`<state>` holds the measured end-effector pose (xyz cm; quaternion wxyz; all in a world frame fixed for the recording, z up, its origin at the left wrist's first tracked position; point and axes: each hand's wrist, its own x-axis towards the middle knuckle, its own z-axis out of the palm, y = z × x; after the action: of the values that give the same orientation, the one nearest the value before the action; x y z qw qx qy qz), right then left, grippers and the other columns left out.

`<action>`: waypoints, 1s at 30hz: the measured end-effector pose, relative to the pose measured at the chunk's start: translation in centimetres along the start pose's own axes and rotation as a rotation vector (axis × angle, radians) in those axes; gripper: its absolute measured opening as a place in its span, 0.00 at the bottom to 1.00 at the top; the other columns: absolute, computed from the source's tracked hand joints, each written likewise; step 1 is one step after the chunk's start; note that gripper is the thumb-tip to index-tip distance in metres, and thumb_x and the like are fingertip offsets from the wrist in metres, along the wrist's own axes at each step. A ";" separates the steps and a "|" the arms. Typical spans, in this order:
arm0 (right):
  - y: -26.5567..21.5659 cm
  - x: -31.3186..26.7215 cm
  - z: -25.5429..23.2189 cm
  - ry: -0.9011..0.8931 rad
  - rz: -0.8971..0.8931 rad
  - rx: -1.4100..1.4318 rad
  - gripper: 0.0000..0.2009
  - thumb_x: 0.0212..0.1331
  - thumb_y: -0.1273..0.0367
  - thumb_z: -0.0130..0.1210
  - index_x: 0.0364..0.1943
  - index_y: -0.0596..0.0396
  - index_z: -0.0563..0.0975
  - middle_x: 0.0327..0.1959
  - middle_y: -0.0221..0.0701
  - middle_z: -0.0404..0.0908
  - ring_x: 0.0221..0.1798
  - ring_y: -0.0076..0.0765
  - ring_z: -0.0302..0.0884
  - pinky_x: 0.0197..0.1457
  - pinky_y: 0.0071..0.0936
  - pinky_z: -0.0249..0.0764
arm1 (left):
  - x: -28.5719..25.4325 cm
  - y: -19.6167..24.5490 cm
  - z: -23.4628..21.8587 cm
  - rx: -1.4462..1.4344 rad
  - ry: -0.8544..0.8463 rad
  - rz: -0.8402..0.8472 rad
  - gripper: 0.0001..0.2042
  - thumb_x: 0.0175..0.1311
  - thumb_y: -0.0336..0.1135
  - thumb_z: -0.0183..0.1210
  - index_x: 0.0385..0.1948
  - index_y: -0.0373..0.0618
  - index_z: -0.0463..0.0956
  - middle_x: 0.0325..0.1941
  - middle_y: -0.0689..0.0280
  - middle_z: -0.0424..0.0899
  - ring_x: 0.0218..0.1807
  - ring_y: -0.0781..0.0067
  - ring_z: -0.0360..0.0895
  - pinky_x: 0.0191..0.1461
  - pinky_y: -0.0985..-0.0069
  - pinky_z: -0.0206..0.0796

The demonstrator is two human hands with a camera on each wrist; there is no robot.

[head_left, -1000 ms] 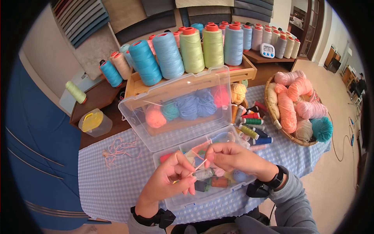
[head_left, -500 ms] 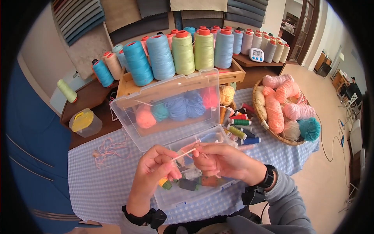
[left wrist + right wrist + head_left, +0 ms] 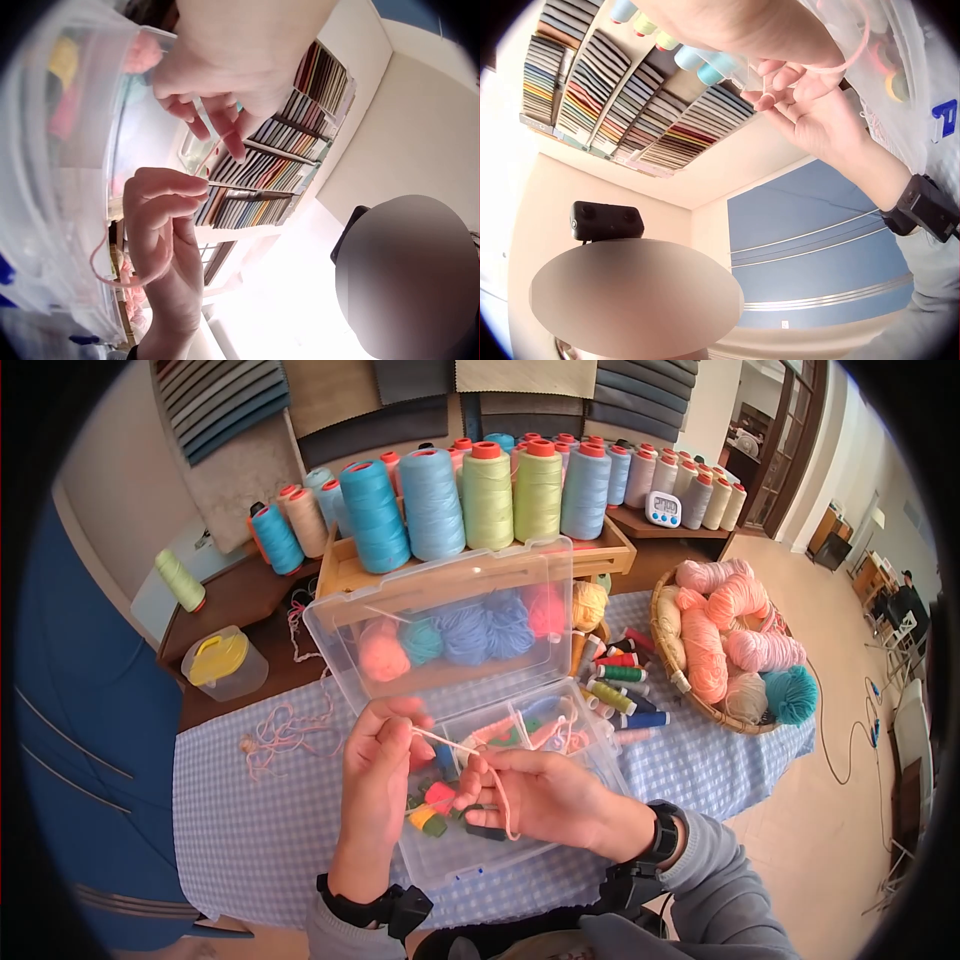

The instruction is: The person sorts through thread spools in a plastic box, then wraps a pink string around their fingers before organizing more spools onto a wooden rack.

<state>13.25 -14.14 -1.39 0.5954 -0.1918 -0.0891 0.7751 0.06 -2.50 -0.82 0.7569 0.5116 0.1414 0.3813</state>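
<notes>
A pale pink strand of yarn (image 3: 447,741) is stretched between the two hands over an open clear plastic box (image 3: 430,868). My left hand (image 3: 372,785) pinches one end between thumb and fingertips, higher and to the left. My right hand (image 3: 560,800) pinches the strand lower down, and the rest of the yarn (image 3: 512,815) hangs in a curve across its palm. In the left wrist view that loose yarn (image 3: 112,283) loops below the right hand (image 3: 161,240). Beneath the hands, a yellow and green spool (image 3: 428,820) and a pinkish-red one (image 3: 440,797) lie in the box.
The raised lid (image 3: 345,685) has balls of yarn showing through it. Right of the box are several small spools (image 3: 625,674) and a wicker basket (image 3: 664,650) of yarn. Large thread cones (image 3: 435,510) line the back. Tangled pink yarn (image 3: 285,740) lies on the checked cloth (image 3: 260,830).
My left hand has risen, and my right hand has moved lower with its palm turned up. A longer stretch of yarn now spans between them, and a tail hangs from the right hand.
</notes>
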 end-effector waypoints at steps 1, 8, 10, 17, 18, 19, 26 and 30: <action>0.2 0.1 -0.1 0.001 0.001 0.000 0.08 0.62 0.66 0.41 0.32 0.53 0.70 0.34 0.30 0.74 0.43 0.31 0.73 0.52 0.27 0.64 | 0.0 0.0 0.0 -0.001 0.001 0.000 0.13 0.61 0.35 0.51 0.45 0.40 0.68 0.23 0.72 0.73 0.32 0.84 0.71 0.43 0.84 0.59; 0.1 0.2 -0.5 0.087 -0.084 -0.128 0.06 0.60 0.67 0.44 0.30 0.51 0.71 0.29 0.26 0.74 0.41 0.27 0.74 0.44 0.22 0.66 | 0.0 -0.5 -0.7 -0.151 -0.126 0.017 0.14 0.59 0.35 0.54 0.43 0.39 0.68 0.33 0.61 0.78 0.37 0.78 0.76 0.44 0.83 0.63; -0.8 -0.3 -0.2 0.086 -0.141 -0.199 0.06 0.60 0.67 0.44 0.30 0.51 0.71 0.29 0.26 0.74 0.41 0.27 0.74 0.44 0.22 0.66 | -0.2 -0.3 -0.8 -0.103 -0.204 0.027 0.14 0.58 0.35 0.54 0.43 0.38 0.68 0.36 0.58 0.78 0.35 0.76 0.77 0.42 0.83 0.64; -3.2 -2.5 1.9 0.028 -0.191 -1.127 0.06 0.60 0.67 0.44 0.33 0.54 0.68 0.30 0.22 0.68 0.30 0.17 0.65 0.36 0.17 0.63 | -0.6 0.4 -0.2 0.074 -0.398 -0.016 0.13 0.56 0.30 0.57 0.41 0.36 0.70 0.42 0.56 0.77 0.32 0.73 0.79 0.38 0.82 0.67; -3.3 -2.8 2.3 0.039 -0.126 -1.150 0.06 0.61 0.67 0.43 0.34 0.54 0.68 0.30 0.22 0.68 0.26 0.16 0.64 0.30 0.15 0.62 | -0.6 0.3 -0.1 0.102 -0.439 0.030 0.13 0.55 0.29 0.57 0.42 0.36 0.71 0.43 0.56 0.77 0.34 0.72 0.79 0.40 0.81 0.68; -3.4 -3.0 2.5 0.051 -0.062 -1.173 0.06 0.62 0.66 0.43 0.35 0.53 0.67 0.30 0.21 0.68 0.23 0.16 0.63 0.23 0.14 0.61 | -0.7 0.4 0.2 0.103 -0.439 0.031 0.13 0.55 0.29 0.57 0.42 0.36 0.71 0.43 0.56 0.77 0.34 0.72 0.79 0.40 0.81 0.68; -3.6 -2.4 1.7 -0.034 -0.147 -1.229 0.09 0.64 0.64 0.43 0.33 0.54 0.70 0.27 0.20 0.67 0.21 0.13 0.61 0.21 0.13 0.58 | -0.4 0.6 0.3 0.403 -0.471 0.285 0.13 0.48 0.27 0.61 0.38 0.40 0.78 0.45 0.61 0.79 0.51 0.67 0.74 0.54 0.69 0.59; -3.4 -1.8 1.9 -0.048 -0.280 -1.111 0.09 0.64 0.66 0.44 0.35 0.57 0.73 0.27 0.20 0.70 0.29 0.11 0.63 0.32 0.14 0.62 | -0.6 1.5 1.1 0.806 -0.476 0.534 0.14 0.43 0.28 0.63 0.36 0.47 0.80 0.45 0.62 0.80 0.49 0.72 0.76 0.56 0.68 0.55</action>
<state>15.90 -14.76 1.88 0.5001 -0.4445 -0.5213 0.5297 -0.38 -3.38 0.89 0.3886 0.8520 -0.0341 0.3493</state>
